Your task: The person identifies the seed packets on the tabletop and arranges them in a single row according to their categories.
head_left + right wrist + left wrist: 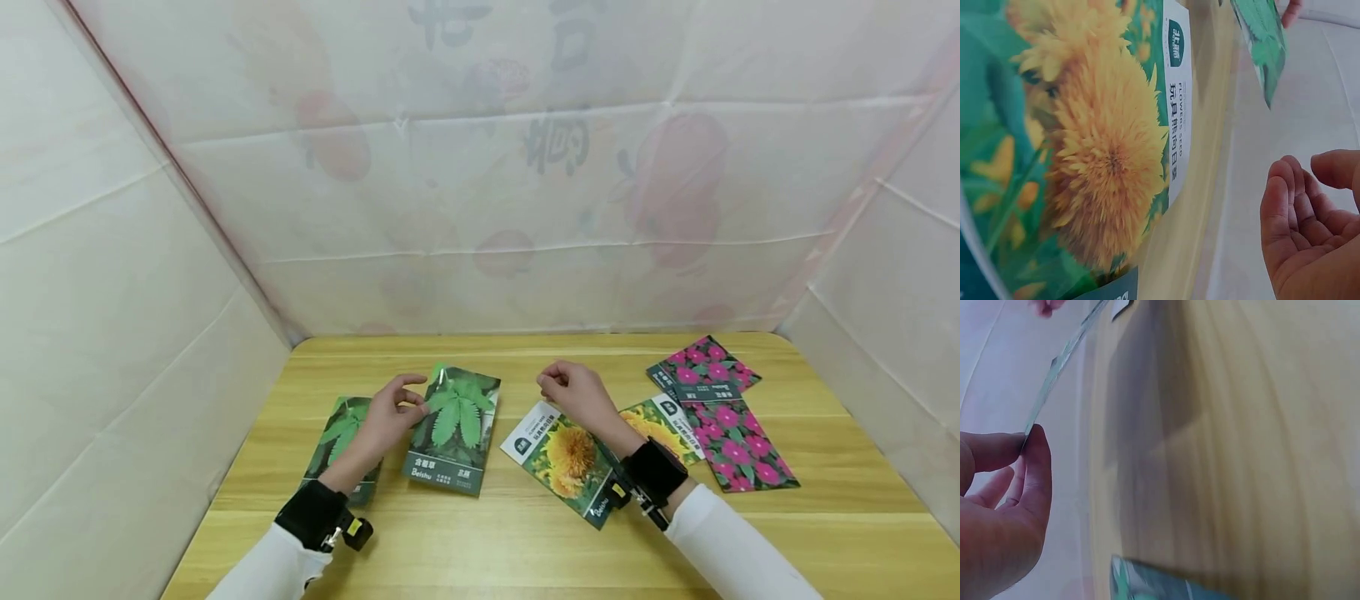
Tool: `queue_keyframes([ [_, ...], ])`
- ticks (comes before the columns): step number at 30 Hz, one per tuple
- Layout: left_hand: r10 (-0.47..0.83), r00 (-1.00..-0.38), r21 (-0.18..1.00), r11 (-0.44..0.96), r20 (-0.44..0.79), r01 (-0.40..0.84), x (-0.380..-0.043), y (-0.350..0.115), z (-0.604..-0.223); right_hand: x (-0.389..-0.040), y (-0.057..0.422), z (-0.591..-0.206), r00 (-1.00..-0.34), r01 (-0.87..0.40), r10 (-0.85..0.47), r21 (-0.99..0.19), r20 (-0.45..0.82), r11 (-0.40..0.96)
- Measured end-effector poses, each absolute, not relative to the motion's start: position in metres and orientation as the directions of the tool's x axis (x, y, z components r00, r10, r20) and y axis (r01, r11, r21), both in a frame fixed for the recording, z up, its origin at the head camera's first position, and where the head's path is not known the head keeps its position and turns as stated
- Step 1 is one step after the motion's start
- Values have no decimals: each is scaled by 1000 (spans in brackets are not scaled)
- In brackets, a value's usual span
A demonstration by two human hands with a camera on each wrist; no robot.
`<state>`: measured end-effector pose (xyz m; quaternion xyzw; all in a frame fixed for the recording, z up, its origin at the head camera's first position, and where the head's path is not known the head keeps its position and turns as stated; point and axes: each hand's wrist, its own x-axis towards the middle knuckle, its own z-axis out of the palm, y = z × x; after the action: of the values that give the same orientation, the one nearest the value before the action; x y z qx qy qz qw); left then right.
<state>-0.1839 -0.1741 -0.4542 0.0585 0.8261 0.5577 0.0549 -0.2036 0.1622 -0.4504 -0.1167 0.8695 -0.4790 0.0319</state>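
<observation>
Between thumb and fingers my left hand (388, 419) pinches the edge of a green-leaf seed packet (452, 429), which the left wrist view shows edge-on and raised over the table. A second green-leaf packet (363, 490) lies partly hidden under my left forearm. My right hand (582, 398) holds nothing; in the right wrist view its fingers are loosely curled with the thumb apart. Below it lies a sunflower seed packet (558, 460), its lower corner by the wrist camera. Another sunflower packet (663, 425) shows behind the right wrist.
Two pink-flower seed packets (738, 442) overlap at the right of the wooden table (465, 550), the lower one touching the sunflower packet. Pale fabric walls (465, 292) enclose the table at the back and both sides.
</observation>
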Motion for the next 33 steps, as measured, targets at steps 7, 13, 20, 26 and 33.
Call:
queue_keyframes([
  [7, 175, -984, 887, 459, -32, 53, -173, -194, -458, -194, 167, -450, -965, -204, -251, -825, 79, 527],
  [13, 169, -985, 807, 580, 20, 116, -164, -205, -465, -187, 170, -449, -954, -249, -279, -800, 106, 546],
  [20, 183, -982, 685, 709, 53, 169, -160, -208, -466, -190, 176, -459, -942, -297, -298, -799, 156, 522],
  [26, 255, -953, 470, 829, 166, 303, -161, -202, -462, -227, 196, -525, -937, -336, -290, -718, 193, 609],
  [33, 565, -812, 315, 752, 147, 580, -167, -192, -460, -195, 183, -469, -952, -274, -271, -783, 139, 559],
])
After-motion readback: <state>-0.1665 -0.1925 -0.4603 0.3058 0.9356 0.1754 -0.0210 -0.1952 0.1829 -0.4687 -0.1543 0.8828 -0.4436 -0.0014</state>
